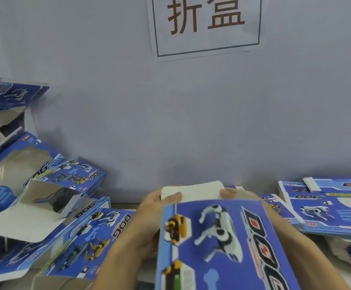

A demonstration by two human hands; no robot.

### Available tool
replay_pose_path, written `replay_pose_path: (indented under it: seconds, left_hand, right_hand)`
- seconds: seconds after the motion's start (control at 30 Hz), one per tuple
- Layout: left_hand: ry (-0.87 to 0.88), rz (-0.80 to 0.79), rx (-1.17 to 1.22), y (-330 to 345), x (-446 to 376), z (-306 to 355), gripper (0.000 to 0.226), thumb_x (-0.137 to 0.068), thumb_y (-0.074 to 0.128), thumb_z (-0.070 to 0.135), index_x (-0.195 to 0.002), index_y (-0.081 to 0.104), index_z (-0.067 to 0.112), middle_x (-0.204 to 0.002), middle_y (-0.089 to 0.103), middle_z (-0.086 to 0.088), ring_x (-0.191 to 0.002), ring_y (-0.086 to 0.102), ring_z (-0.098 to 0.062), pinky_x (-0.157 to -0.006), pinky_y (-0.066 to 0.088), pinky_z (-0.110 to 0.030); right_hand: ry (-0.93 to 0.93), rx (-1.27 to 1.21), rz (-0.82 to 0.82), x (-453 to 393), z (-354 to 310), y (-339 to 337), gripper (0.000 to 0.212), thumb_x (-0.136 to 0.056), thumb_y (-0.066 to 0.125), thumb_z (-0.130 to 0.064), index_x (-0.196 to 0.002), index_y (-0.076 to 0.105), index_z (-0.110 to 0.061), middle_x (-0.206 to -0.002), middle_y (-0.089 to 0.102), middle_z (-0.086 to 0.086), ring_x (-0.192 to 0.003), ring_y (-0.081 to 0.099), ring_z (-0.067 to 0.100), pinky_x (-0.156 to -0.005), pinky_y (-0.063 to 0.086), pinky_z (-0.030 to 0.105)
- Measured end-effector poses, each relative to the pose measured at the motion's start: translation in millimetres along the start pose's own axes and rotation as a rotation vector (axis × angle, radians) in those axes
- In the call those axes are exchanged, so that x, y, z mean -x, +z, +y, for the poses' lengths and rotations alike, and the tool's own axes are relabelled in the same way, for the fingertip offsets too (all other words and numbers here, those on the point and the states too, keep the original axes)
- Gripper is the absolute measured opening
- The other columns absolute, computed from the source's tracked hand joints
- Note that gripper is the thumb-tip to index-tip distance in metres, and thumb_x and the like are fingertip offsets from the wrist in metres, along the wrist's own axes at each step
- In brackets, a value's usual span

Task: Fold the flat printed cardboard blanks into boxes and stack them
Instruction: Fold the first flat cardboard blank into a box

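Note:
A blue printed box (218, 243) with robot-dog pictures and "DOG" lettering is held up in front of me, its white end flap (193, 192) standing at the far end. My left hand (149, 225) grips its left side, thumb on the white flap. My right hand (233, 193) holds the far right side, thumb on the flap, the rest hidden behind the box. A pile of folded boxes (51, 208) lies at the left. Flat blanks (327, 208) are stacked at the right.
A grey wall (170, 122) rises close behind the table with a paper sign (206, 24) bearing brown characters. The folded boxes at the left lie tilted with open flaps. More blanks (350, 254) sit under the right stack.

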State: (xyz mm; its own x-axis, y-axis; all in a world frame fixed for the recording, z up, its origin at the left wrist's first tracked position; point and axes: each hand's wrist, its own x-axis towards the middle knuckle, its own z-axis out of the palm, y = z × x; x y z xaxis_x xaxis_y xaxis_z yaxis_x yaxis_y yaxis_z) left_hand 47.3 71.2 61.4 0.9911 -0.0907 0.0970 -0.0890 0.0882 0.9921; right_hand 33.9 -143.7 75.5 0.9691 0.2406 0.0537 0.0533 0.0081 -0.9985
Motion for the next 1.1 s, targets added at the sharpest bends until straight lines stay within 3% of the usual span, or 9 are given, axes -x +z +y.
replay_pose_path:
  seconds: [0.1, 0.17, 0.37, 0.7, 0.83, 0.97, 1.1]
  left_hand:
    - [0.016, -0.012, -0.012, 8.1, 3.7, -7.3, 0.027, -0.095, 0.061, 0.021, -0.116, 0.064, 0.005, -0.101, 0.076, -0.014, -0.089, 0.074, -0.028, -0.078, 0.058, -0.041]
    - [0.058, 0.005, -0.041, 8.5, 2.1, -9.9, 0.033, -0.09, 0.064, 0.026, -0.118, 0.063, 0.007, -0.101, 0.076, -0.012, -0.09, 0.074, -0.028, -0.082, 0.058, -0.045]
    - [0.14, -0.031, -0.056, 11.2, 3.9, -2.3, 0.043, -0.074, 0.073, 0.029, -0.114, 0.063, 0.018, -0.093, 0.076, -0.003, -0.086, 0.075, -0.022, -0.061, 0.06, -0.03]
    - [0.212, 0.002, -0.008, 11.8, 8.9, 3.6, 0.022, -0.086, 0.071, 0.013, -0.106, 0.068, 0.021, -0.091, 0.074, -0.005, -0.082, 0.075, -0.025, -0.058, 0.059, -0.033]
    - [0.218, -0.001, 0.006, 10.9, 9.9, 5.2, 0.021, -0.086, 0.071, 0.01, -0.105, 0.068, 0.017, -0.089, 0.074, -0.007, -0.079, 0.074, -0.023, -0.055, 0.057, -0.03]
    - [0.225, -0.049, 0.007, 12.2, 12.2, 9.4, 0.026, -0.082, 0.071, 0.021, -0.107, 0.066, 0.023, -0.091, 0.074, -0.004, -0.083, 0.075, -0.024, -0.055, 0.057, -0.028]
    - [0.24, -0.081, -0.028, 16.4, 12.6, 11.0, 0.034, -0.08, 0.068, 0.034, -0.112, 0.063, 0.023, -0.09, 0.075, -0.001, -0.083, 0.075, -0.021, -0.056, 0.057, -0.026]
  right_hand:
    - [-0.012, 0.092, 0.089, -4.6, -0.7, -0.1, 0.013, -0.097, 0.057, -0.022, -0.094, 0.068, -0.017, -0.055, 0.07, -0.001, -0.045, 0.066, 0.004, -0.038, 0.044, 0.011]
    - [-0.024, 0.062, 0.071, -2.3, -0.6, -1.1, 0.006, -0.092, 0.061, -0.024, -0.095, 0.066, -0.024, -0.06, 0.072, -0.005, -0.046, 0.067, 0.008, -0.039, 0.047, 0.014]
    - [-0.115, 0.001, 0.021, 1.1, -0.5, -0.4, 0.033, -0.07, 0.066, -0.031, -0.102, 0.064, -0.026, -0.073, 0.076, 0.005, -0.051, 0.071, 0.019, -0.042, 0.052, 0.021]
    - [-0.169, -0.007, 0.006, -2.6, 2.6, -2.7, 0.046, -0.067, 0.068, -0.029, -0.112, 0.059, -0.024, -0.077, 0.075, 0.012, -0.058, 0.072, 0.025, -0.045, 0.054, 0.025]
    - [-0.183, -0.009, 0.003, -2.7, 2.1, -0.5, 0.063, -0.059, 0.08, -0.039, -0.115, 0.058, -0.02, -0.076, 0.075, 0.014, -0.058, 0.072, 0.026, -0.046, 0.055, 0.026]
    - [-0.211, -0.016, 0.022, -3.0, 1.1, 2.5, 0.042, -0.073, 0.064, -0.032, -0.115, 0.062, -0.029, -0.08, 0.076, 0.005, -0.066, 0.074, 0.024, -0.049, 0.056, 0.025]
    - [-0.273, 0.014, 0.095, -1.1, 0.5, 1.7, 0.037, -0.07, 0.065, -0.037, -0.107, 0.067, -0.03, -0.079, 0.076, 0.006, -0.069, 0.074, 0.023, -0.05, 0.056, 0.025]
